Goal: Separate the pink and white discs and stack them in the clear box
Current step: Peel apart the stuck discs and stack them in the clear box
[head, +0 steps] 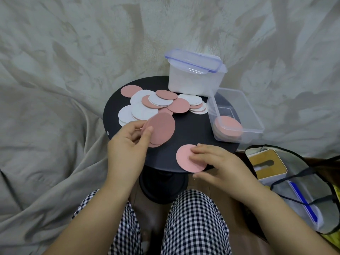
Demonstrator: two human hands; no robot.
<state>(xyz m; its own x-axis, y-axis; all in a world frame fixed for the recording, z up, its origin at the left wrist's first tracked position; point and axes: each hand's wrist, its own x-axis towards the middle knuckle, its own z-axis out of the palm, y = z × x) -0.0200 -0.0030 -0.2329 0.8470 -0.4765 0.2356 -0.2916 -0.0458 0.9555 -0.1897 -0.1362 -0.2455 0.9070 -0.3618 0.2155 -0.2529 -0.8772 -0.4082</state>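
Far left and all behind: crumpled grey-green cloth [55,89], draped round a small round black tabletop [193,126]. On the far left part of the tabletop, a mixed pile [158,103] of pink and white discs, overlapping one another, with several white ones stacked at its left end.

Just nearer than the pile, over the left part of the tabletop, holds a handful of pink discs [161,128] in the left hand [127,144]. Grip narrow, with the thumb pressed on the top face and the fingers curled behind. Discs fanned slightly and tilted up off the surface.

At the near edge, right of centre, a single pink disc [184,159] lying flat. Rests the right hand [217,162] on it, fingertips gently bent on its top face and thumb apart, just past the near edge. Grip loose, not closed round the disc.

At the far edge, a white lidded container [195,78] with a blue-trimmed lid, just behind the right end of the pile. At the right edge and overhanging it, the clear box [252,111], open-topped, with a boxed pink stack [229,128] in its near end.

Below the tabletop, checked trousers [195,227]. Off to the right, a mesh bag [298,190] with a wood-topped tissue box [266,164] inside.
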